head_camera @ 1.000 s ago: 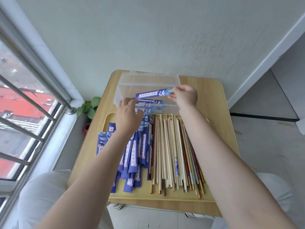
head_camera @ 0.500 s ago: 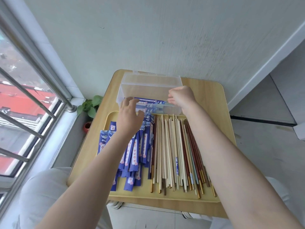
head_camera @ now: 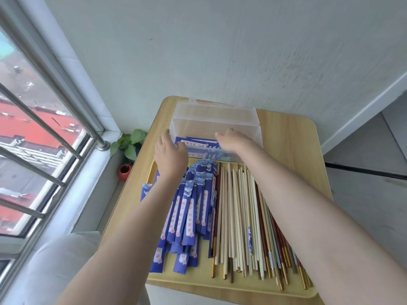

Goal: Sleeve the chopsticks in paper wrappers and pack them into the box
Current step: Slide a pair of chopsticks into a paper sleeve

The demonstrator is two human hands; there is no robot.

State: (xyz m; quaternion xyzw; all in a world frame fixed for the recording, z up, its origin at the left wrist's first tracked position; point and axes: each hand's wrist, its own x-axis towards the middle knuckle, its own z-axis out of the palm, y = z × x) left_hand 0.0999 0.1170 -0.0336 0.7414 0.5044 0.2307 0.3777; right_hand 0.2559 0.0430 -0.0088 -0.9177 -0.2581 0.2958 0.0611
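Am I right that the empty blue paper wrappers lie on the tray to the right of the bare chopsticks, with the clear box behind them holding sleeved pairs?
Not quite: the head view shows the blue paper wrappers to the left of the bare chopsticks, not the right. The rest holds: both lie on the tray, and the clear box behind them holds sleeved pairs.

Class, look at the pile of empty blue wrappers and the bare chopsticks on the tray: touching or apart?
Touching. The head view shows the right edge of the blue wrappers lying against the leftmost dark chopstick of the bare chopsticks, with no strip of tray between them.
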